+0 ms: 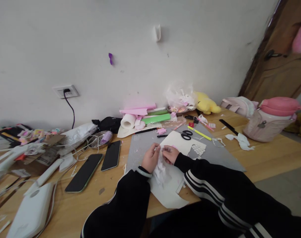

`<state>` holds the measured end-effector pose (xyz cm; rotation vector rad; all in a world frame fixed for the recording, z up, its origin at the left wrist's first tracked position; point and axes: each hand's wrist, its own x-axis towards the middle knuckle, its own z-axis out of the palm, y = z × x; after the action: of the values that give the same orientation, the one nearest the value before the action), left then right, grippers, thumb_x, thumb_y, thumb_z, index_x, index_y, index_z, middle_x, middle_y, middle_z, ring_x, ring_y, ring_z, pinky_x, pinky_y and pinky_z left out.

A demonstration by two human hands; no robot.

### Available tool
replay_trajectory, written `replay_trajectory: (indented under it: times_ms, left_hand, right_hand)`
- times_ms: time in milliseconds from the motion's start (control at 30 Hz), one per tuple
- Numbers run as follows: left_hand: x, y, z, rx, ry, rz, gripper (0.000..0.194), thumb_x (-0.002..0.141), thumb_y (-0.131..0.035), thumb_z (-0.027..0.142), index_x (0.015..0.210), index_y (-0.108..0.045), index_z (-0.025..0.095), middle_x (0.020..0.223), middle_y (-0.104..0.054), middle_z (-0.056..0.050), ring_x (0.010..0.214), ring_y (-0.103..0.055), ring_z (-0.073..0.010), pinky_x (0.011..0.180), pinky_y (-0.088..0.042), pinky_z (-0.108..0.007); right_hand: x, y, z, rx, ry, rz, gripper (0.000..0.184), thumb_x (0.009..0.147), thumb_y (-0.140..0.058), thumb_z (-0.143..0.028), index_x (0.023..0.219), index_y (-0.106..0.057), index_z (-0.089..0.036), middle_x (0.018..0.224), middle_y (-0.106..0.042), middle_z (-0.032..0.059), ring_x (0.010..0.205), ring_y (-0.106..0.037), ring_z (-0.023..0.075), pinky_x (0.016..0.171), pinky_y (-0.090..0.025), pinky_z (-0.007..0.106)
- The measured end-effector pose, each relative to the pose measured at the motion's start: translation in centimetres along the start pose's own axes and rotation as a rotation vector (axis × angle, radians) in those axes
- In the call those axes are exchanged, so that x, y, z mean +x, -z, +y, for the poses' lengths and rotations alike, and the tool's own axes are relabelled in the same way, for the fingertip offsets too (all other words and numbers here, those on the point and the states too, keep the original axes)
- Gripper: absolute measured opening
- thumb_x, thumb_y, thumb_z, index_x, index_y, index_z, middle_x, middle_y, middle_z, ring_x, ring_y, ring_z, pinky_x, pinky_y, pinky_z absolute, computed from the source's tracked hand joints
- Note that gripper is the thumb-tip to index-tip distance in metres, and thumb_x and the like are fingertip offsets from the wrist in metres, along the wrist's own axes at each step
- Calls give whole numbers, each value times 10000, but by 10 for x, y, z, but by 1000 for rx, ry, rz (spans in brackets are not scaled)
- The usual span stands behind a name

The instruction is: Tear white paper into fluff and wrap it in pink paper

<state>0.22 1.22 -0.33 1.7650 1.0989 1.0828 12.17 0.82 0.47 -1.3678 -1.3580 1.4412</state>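
My left hand [150, 158] and my right hand [170, 154] are close together over the grey mat [138, 145]. Between them hangs a crumpled white piece that looks like thin paper or tissue [161, 172]. The fingers of both hands are closed on its upper part; the exact pinch is small and partly hidden. Under it lies a large white paper sheet [174, 195] that reaches past the table's front edge. Black-handled scissors [187, 135] rest on white paper just beyond my right hand. White cut-out pieces [198, 149] lie to the right of that hand.
Two phones [84, 173] lie at the left, near a white device [32, 211] and cables. Rolls of pink and green paper [156, 119] lie against the wall. A yellow marker [199, 133], a black comb [228, 127] and a pink-lidded cup [269, 120] are at the right.
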Motion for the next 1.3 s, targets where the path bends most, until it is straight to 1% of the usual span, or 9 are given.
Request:
replay_trajectory:
  times_ms: [67,267,467,633,833,967,1133,1200,1300]
  left_hand:
    - [0,1,1,-8,13,16,195,797,-373,367,767,-448,189,452,-354,92,392,-348,-79,421,-296,-183]
    - [-1,1,0,12,5,-16,200,800,-367,373,782,-448,191,474,-410,78,426,-406,-88,438,-314,-186]
    - [0,0,-2,25,-4,-26,208,799,-362,377,777,-451,191,463,-393,80,426,-409,-93,450,-319,-194]
    - [-1,2,2,50,-14,25,197,803,-365,354,763,-457,185,475,-353,84,421,-359,-79,446,-304,-186]
    - [-1,1,-1,3,3,-44,193,808,-359,361,772,-444,192,482,-446,68,440,-435,-96,452,-328,-192]
    - [-1,-1,-3,-19,11,-74,198,814,-351,367,788,-442,194,477,-456,66,433,-434,-97,448,-325,-193]
    - [0,1,-2,12,-23,16,188,804,-373,346,752,-460,187,474,-357,79,423,-356,-81,437,-299,-185]
    - [0,1,-3,9,-24,29,192,801,-373,350,753,-462,187,483,-372,76,429,-366,-84,437,-304,-187]
    - [-1,1,-4,-1,-13,-15,196,801,-369,364,772,-460,192,497,-434,65,452,-429,-97,455,-332,-195]
  right_hand:
    - [0,2,-2,12,3,11,174,721,-344,-87,579,-338,-187,285,-363,-120,199,-300,31,204,-198,121]
    - [2,1,5,-41,7,-118,154,673,-388,-51,596,-359,-182,297,-402,-125,199,-299,30,209,-214,123]
    - [3,-2,7,-57,5,-61,160,679,-391,-62,572,-369,-178,300,-395,-113,202,-298,30,215,-206,133]
    - [1,2,-1,-29,-4,-1,175,716,-343,-91,569,-339,-187,293,-363,-112,205,-300,34,216,-196,131]
    - [2,1,3,-72,10,-109,153,663,-387,-48,581,-373,-176,286,-377,-119,202,-282,29,228,-212,128]
    - [3,0,6,-78,26,-84,149,671,-375,-45,594,-396,-171,292,-379,-116,206,-290,26,231,-218,126]
    - [4,2,2,-52,9,11,145,707,-353,-92,598,-349,-188,276,-357,-120,193,-289,40,205,-207,131]
    - [4,2,2,-32,11,-28,138,696,-358,-83,611,-338,-189,298,-387,-121,202,-309,37,209,-215,124]
    - [3,2,4,-39,29,-118,128,664,-387,-61,633,-361,-183,300,-401,-125,203,-306,33,214,-230,120]
